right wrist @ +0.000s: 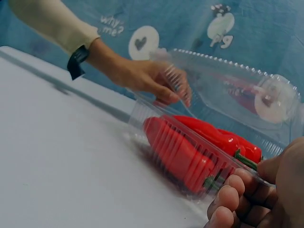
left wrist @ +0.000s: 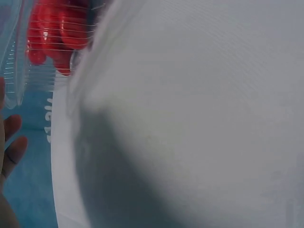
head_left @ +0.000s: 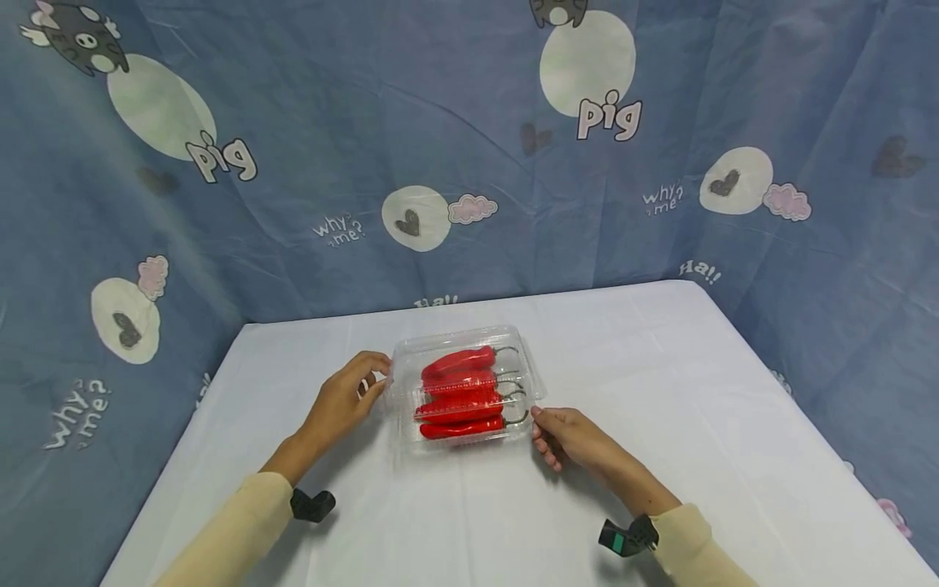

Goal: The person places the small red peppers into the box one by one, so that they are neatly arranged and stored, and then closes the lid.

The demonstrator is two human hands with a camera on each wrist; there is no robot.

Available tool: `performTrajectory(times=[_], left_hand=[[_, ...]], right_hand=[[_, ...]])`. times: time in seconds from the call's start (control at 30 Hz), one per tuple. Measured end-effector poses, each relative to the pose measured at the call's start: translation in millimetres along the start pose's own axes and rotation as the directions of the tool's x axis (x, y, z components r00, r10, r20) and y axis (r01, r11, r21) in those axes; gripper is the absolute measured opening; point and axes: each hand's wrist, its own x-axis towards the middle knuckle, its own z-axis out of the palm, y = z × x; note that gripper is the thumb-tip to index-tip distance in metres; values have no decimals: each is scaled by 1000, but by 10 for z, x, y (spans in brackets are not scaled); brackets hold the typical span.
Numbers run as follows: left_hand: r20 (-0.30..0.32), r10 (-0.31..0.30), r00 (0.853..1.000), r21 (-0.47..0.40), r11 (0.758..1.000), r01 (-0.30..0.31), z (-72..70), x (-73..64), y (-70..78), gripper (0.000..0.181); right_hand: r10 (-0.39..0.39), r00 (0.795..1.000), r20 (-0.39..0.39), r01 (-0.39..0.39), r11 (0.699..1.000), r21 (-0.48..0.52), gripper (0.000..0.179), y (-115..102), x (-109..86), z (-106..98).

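A clear plastic clamshell box lies on the white table with several red peppers in it, their green stems pointing right. In the right wrist view its hinged lid stands partly raised and tilted over the peppers. My left hand is at the box's left end, thumb and fingers pinching the lid's edge. At the front right corner, my right hand pinches the rim between thumb and forefinger, the other fingers curled below. Only a few left fingertips show in the left wrist view.
A white cloth covers the table. Behind it and along both sides hangs a blue printed curtain. Dark camera mounts sit on both wrists, over cream sleeves.
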Motion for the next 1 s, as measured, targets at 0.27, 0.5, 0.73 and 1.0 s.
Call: performTrajectory(times=[0.27,0.5,0.73,1.0], left_hand=[[26,15,1000,10,1000,-16,40,-47,-22,25],[43,7,999,40,999,-9,19,-48,7,25],[39,44,998,73,996,-46,12,-56,-8,27],[29,107,994,85,990,-109,40,-84,-38,29]], right_hand=[[39,999,-10,-38,998,47,40,19,-24,2],[93,996,-14,-90,984,153,54,1,-59,-7],[99,995,-1,-97,981,170,63,-30,-79,-10],[51,999,10,-52,989,137,44,-14,-106,-2]])
